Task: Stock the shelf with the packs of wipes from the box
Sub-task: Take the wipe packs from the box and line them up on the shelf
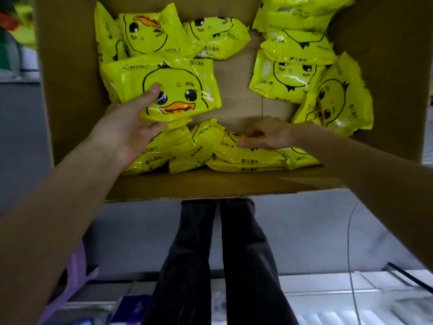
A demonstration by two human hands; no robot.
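Note:
A big brown cardboard box (70, 66) lies open in front of me, holding several yellow packs of wipes printed with a duck face. My left hand (126, 127) grips one pack (178, 87) at its near left corner, thumb on top by the duck's eye, fingers underneath. My right hand (264, 134) reaches in from the right and rests on another pack (243, 156) lying near the box's front wall, fingers pointing left and partly curled onto its top edge. More packs (290, 76) are piled at the right side and at the back.
The box's bare cardboard floor (236, 90) shows in its middle. Below the front wall are my legs in dark trousers (222, 254) on a grey floor. A thin cable (349, 242) hangs at right. Pale shelving edges and a purple item (77, 273) lie at the bottom.

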